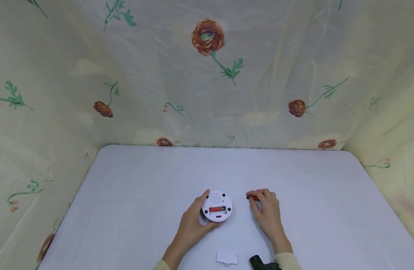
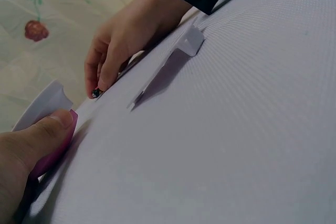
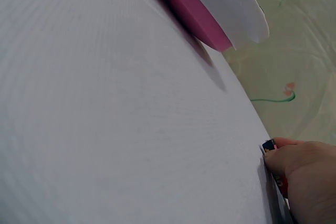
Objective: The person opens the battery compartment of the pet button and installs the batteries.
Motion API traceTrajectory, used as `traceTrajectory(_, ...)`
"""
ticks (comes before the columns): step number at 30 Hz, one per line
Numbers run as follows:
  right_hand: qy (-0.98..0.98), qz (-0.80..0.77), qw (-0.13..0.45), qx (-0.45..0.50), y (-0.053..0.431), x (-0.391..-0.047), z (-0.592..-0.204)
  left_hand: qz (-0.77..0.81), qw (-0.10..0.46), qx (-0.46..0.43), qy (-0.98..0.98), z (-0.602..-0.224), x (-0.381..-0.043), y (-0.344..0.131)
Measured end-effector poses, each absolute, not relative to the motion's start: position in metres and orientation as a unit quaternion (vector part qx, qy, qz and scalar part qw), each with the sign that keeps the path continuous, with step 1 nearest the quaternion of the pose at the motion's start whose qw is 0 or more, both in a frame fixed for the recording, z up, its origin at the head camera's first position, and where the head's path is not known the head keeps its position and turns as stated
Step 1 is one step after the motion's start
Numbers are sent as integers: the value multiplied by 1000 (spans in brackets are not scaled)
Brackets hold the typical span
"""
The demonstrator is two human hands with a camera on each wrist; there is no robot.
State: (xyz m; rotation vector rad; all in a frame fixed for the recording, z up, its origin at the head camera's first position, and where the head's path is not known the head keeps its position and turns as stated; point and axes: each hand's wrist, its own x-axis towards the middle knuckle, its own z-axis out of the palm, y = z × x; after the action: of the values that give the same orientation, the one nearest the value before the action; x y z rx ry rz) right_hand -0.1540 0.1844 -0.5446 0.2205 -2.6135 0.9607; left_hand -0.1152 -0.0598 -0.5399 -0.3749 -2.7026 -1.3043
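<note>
The fingers of the right hand (image 1: 268,210) pinch a red battery (image 1: 253,197) low over the counter (image 1: 142,180). Left of them, the fingers of the left hand (image 1: 193,222) grip the round device (image 1: 216,202) by its rim, its bay (image 1: 223,212) showing red inside. Toward the person, between both sets of fingers, lies the cover (image 1: 226,257). I'd keep that rim grip steady, fingers off the bay, and check the battery's ends before pressing anything.
</note>
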Motion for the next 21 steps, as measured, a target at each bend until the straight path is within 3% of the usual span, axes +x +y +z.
traceTrajectory(9, -906, 355, 214, 91, 185, -156, -547, -438, 55, -122, -889, -540, -114, -60)
traceTrajectory(21, -893, 387, 209, 100, 182, -154, -544, -431, 48, -120, -893, -542, -116, -60)
